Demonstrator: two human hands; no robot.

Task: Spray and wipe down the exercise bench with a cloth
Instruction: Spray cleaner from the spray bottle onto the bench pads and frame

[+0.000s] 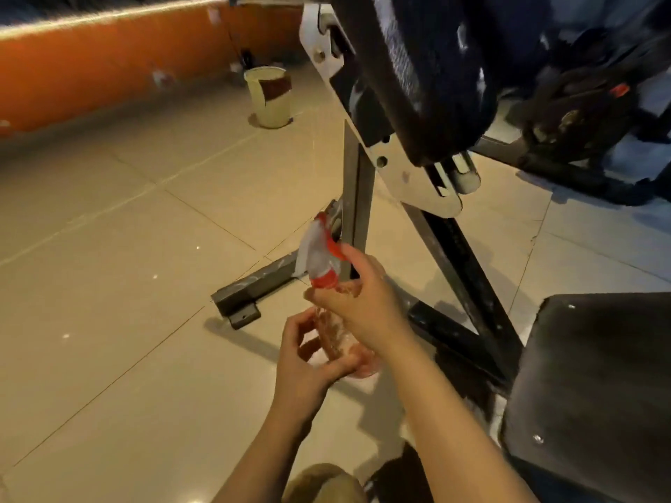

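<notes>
A clear spray bottle (336,335) with a red-and-white trigger head (321,254) is tilted up and to the left, low over the floor. My right hand (357,303) grips its neck just under the red collar. My left hand (306,352) is curled around the bottle's lower body. The exercise bench fills the right side: a black back pad (417,67) raised steeply at the top, a black seat pad (595,386) at the lower right, and a dark metal frame (357,197) between them. No cloth shows.
Beige tiled floor (120,266) spreads to the left. A pale bucket (270,98) stands near an orange wall base (90,67). The frame's foot bar (254,290) lies on the floor beside the bottle. More dark gym equipment (581,110) stands at the upper right.
</notes>
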